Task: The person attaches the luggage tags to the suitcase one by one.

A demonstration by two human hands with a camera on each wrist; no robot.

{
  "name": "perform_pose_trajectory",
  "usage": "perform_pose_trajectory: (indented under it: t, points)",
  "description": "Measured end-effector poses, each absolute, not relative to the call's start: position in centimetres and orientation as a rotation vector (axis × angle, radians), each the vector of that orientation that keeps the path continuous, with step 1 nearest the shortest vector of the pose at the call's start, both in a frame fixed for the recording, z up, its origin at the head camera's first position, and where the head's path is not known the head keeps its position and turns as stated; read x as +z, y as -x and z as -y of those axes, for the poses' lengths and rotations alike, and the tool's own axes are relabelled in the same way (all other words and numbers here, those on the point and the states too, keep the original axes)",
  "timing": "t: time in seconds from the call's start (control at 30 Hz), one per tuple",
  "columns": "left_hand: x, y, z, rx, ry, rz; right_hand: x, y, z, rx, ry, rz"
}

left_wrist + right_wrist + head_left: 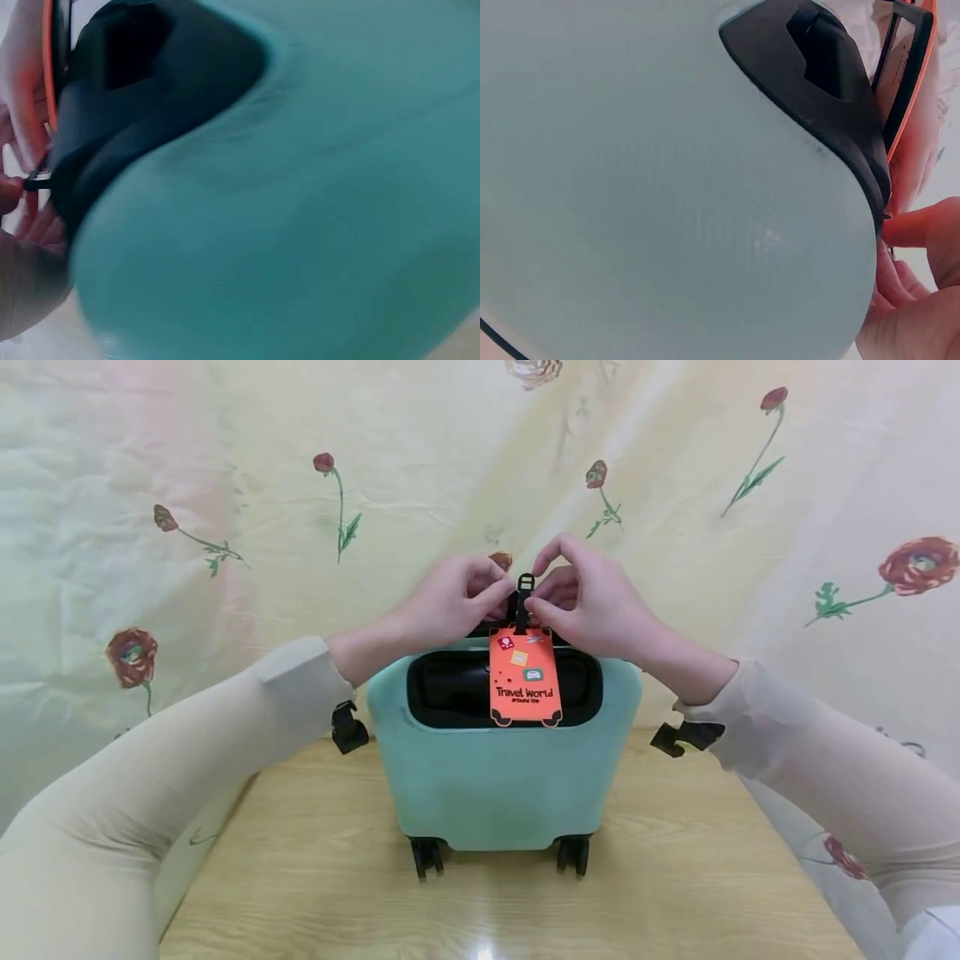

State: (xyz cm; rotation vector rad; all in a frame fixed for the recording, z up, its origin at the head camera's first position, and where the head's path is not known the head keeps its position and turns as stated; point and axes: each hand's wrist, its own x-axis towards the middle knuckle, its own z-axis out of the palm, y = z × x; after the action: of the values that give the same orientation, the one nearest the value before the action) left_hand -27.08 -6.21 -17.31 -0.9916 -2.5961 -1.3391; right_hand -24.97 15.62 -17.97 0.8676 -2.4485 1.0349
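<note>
An orange luggage tag (525, 681) printed "Travel World" hangs against the front of a mint green suitcase (498, 785), over its black recessed panel. Its black strap with a buckle (526, 582) stands upright above the tag. The left hand (461, 597) pinches a black strap end at the left of the buckle; in the left wrist view its fingertips meet a thin black piece. The right hand (596, 602) pinches the buckle strap between thumb and fingers, index finger arched above. In the right wrist view the suitcase shell (675, 187) hides part of the strap.
The suitcase stands on its black wheels (426, 857) on a light wooden table (495, 918). A cream floral cloth (420, 460) hangs behind and at the sides. Black wrist mounts (348, 728) sit at both sleeve cuffs, beside the suitcase.
</note>
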Motion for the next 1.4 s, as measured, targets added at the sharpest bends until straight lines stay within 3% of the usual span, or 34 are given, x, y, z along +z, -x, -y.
perform_pose_trajectory:
  t: [0.33,0.93,1.4]
  points:
    - [-19.3,27.1,6.6,-1.366,0.975,2.419,-19.0,24.9,-15.7,1.047,-1.034,2.307]
    - [-19.8,27.1,6.5,-1.491,0.946,2.347,-18.9,24.5,-15.3,0.898,-0.826,2.385]
    - [-19.3,27.4,7.0,-1.527,0.999,2.460,-17.0,24.6,-15.5,0.417,-1.097,2.167]
